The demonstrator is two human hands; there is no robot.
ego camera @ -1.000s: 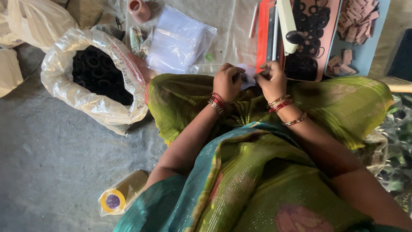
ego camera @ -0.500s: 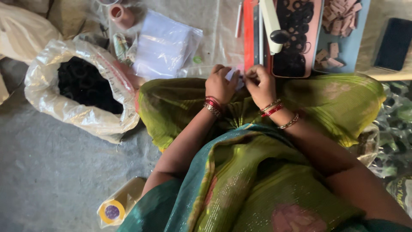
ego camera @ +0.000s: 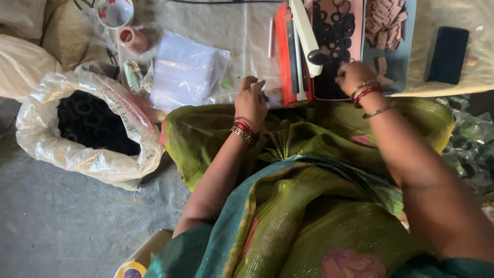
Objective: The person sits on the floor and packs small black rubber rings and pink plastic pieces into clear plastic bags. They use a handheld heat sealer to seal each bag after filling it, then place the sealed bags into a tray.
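I sit on the floor in a green sari. My left hand point(ego camera: 250, 100) rests above my lap with its fingers closed on a small clear packet point(ego camera: 271, 95), beside a red tool point(ego camera: 284, 56) that has a white lever point(ego camera: 304, 28). My right hand point(ego camera: 351, 76) reaches out to the near end of a pink tray point(ego camera: 359, 46) filled with black rubber rings point(ego camera: 334, 25). Its fingers are curled over the rings and blurred, so any grip is unclear. Red and gold bangles sit on both wrists.
A blue tray point(ego camera: 393, 62) of tan pieces lies right of the pink one, then a black phone point(ego camera: 447, 49). A stack of clear bags point(ego camera: 185, 72), a cup point(ego camera: 116, 11) and a big plastic sack of black rings point(ego camera: 87, 123) are at left. A cardboard box point(ego camera: 141, 257) sits below.
Both hands were together over my lap on the small packet. Now my right hand has left it and moved right and forward onto the pink tray of rings; my left hand stayed.
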